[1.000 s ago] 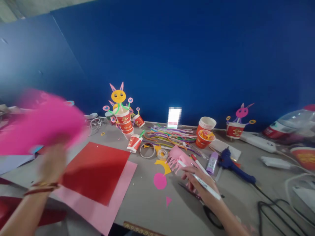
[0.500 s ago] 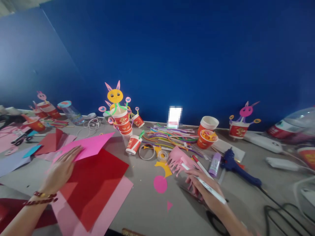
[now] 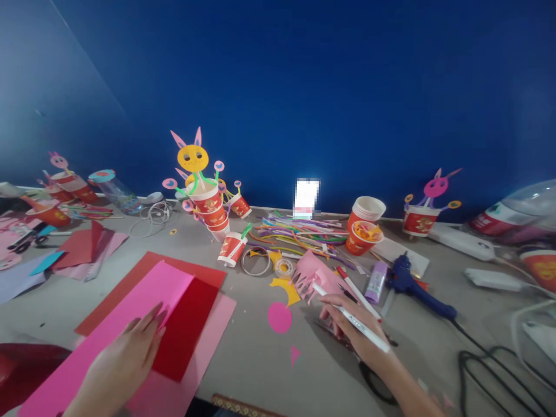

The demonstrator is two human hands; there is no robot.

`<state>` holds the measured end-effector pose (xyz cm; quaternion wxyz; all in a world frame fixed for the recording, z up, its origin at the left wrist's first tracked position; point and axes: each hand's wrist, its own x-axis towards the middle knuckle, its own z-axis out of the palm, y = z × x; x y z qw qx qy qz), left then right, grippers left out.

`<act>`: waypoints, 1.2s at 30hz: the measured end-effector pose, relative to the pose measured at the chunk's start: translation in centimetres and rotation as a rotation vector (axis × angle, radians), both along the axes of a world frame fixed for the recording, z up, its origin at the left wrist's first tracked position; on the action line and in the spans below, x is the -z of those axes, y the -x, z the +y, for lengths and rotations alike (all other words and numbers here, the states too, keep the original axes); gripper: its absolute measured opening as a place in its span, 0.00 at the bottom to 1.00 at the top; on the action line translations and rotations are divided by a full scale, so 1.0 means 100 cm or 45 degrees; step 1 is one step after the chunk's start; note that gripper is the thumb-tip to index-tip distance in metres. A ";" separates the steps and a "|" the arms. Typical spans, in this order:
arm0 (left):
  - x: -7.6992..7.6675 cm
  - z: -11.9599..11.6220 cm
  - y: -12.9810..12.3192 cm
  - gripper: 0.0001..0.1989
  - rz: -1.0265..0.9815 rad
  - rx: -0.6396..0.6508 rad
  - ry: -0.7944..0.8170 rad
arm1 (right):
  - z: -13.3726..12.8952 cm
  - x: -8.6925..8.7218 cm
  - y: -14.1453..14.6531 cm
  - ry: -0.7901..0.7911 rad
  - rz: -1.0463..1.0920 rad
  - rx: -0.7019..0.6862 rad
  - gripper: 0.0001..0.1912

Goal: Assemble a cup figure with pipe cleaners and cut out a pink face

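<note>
Hot-pink paper (image 3: 134,304) lies aslant at the person's near left, over a red sheet (image 3: 186,324) that itself overlaps a pale-pink sheet (image 3: 207,341). On it rests the left hand (image 3: 124,356), palm down, fingers nearly straight and close together, grasping nothing. To the right, the right hand (image 3: 367,318) has its fingers curled around a white marker (image 3: 358,325), and beneath that wrist shows a black loop handle (image 3: 368,379). Between the hands, a small pink triangle (image 3: 295,354) lies nearer than a pink disc (image 3: 280,318); just beyond is a yellow offcut (image 3: 287,292). Fringed pink paper (image 3: 319,272) sits by the marker's tip, with a purple tube (image 3: 376,282) and a blue glue gun (image 3: 417,295) farther right. Behind these spread many coloured stems (image 3: 299,236), then stacked red cups topped by a yellow rabbit-eared face (image 3: 192,158), and finally the blue wall (image 3: 278,87).
</note>
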<state>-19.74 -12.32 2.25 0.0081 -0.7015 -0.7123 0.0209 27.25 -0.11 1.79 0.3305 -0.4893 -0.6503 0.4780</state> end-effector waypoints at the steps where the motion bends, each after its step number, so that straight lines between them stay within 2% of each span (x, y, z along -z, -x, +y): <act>1: -0.001 0.008 -0.005 0.26 -0.041 -0.051 -0.021 | -0.001 0.001 0.000 -0.006 0.001 -0.026 0.20; 2: -0.004 0.016 -0.010 0.26 -0.086 -0.111 -0.040 | -0.001 0.001 -0.001 -0.015 0.002 -0.044 0.20; 4: -0.012 0.032 -0.018 0.26 -0.146 -0.126 -0.031 | -0.003 0.001 -0.002 -0.027 0.002 -0.053 0.21; 7: -0.024 0.047 -0.028 0.29 -0.275 -0.075 0.044 | -0.005 0.001 -0.005 0.000 -0.002 -0.021 0.21; 9: -0.025 0.049 -0.032 0.30 -0.279 -0.028 0.037 | -0.005 0.002 -0.007 0.015 -0.001 0.012 0.20; 12: -0.012 0.048 -0.035 0.32 -0.133 0.120 -0.052 | -0.004 0.007 -0.008 -0.007 0.011 0.002 0.19; 15: 0.013 0.048 -0.038 0.37 0.013 0.313 -0.195 | -0.003 0.009 -0.007 -0.054 0.002 -0.078 0.18; 18: 0.033 0.052 -0.044 0.38 0.038 0.324 -0.300 | -0.003 0.008 -0.004 -0.101 0.003 -0.141 0.17; 20: 0.037 0.057 -0.048 0.38 0.037 0.286 -0.319 | -0.004 0.007 -0.003 -0.119 0.007 -0.159 0.17; 23: 0.030 0.063 -0.055 0.35 0.018 0.267 -0.344 | -0.005 0.007 -0.002 -0.122 0.002 -0.141 0.16; 26: 0.017 0.069 -0.067 0.31 -0.031 0.312 -0.399 | -0.004 0.007 -0.001 -0.114 0.003 -0.134 0.16; 28: 0.006 0.074 -0.080 0.31 -0.105 0.426 -0.423 | -0.004 0.007 0.000 -0.140 -0.006 -0.150 0.16; 32: -0.016 0.085 -0.122 0.28 -0.316 0.760 -0.307 | -0.003 0.005 0.000 -0.249 -0.088 -0.197 0.14; 36: -0.025 0.100 -0.165 0.25 -0.426 0.945 -0.181 | -0.004 0.004 -0.001 -0.365 -0.141 -0.245 0.14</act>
